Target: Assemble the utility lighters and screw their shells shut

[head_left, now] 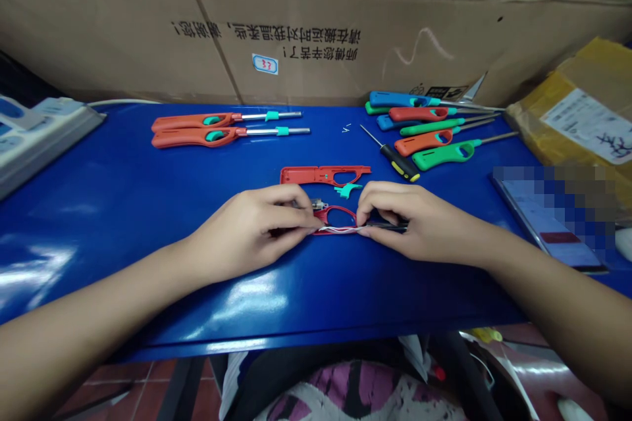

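An opened red lighter half [340, 216] lies on the blue table between my hands, with thin white wires [340, 229] running along its lower edge. My left hand [269, 220] pinches the left end of the wires and shell; its fingertips cover the exact grip. My right hand [405, 217] pinches the shell's right end, where a dark tube [390, 225] passes under the fingers. A small metal part [319, 204] shows beside my left fingertips. Just behind lie the other red shell half [323, 175] and a loose teal trigger [348, 191].
Two orange lighters [195, 138] lie at back left. Several coloured lighters [444, 156] and a screwdriver [395, 159] lie at back right, near small screws [346, 127]. A phone [553, 230] and a taped parcel [577, 105] are right; a power strip [44, 131] is left. A large carton [296, 20] stands behind.
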Available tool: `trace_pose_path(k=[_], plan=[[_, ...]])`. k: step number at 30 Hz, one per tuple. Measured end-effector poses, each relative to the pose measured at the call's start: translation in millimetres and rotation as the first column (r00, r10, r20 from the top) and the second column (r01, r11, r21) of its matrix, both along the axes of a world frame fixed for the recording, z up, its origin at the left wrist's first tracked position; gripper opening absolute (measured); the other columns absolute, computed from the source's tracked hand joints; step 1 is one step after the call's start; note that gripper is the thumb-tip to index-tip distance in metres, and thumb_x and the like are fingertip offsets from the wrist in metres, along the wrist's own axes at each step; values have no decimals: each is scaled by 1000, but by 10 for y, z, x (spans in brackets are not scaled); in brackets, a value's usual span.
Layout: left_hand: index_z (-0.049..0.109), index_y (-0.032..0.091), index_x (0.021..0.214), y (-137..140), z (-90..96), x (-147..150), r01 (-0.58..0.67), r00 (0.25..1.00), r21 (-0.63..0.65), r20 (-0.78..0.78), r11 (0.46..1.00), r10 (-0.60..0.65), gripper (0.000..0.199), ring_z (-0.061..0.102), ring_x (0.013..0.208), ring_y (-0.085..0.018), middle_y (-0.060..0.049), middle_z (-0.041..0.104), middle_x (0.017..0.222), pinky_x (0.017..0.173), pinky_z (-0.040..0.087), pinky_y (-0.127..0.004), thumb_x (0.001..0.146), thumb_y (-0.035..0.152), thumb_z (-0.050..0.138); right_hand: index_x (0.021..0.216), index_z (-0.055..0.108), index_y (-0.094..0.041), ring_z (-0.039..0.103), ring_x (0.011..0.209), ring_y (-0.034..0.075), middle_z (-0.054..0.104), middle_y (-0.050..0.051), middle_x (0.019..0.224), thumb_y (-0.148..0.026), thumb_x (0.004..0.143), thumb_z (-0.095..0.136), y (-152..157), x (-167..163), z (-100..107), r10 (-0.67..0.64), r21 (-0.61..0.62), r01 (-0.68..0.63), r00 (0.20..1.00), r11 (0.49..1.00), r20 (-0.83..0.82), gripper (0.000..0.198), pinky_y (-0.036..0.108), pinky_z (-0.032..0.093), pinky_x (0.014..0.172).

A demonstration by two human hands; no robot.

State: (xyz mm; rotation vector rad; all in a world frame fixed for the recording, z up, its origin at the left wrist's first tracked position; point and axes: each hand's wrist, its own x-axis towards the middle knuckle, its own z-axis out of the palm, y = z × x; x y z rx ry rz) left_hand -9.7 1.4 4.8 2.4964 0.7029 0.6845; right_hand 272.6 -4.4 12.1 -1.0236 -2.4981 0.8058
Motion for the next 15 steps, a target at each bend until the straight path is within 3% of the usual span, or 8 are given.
trace_pose_path(k=[15], plan=[[74,16,113,8,9,-7,58,998,39,7,998,-58,20,71,98,-14,-6,73,110,89,56,-23,99,15,60,97,57,-22,59,83,13,64,-1,97,-16,91,59,-32,-25,2,-54,149,35,990,988,128,9,26,41,68]])
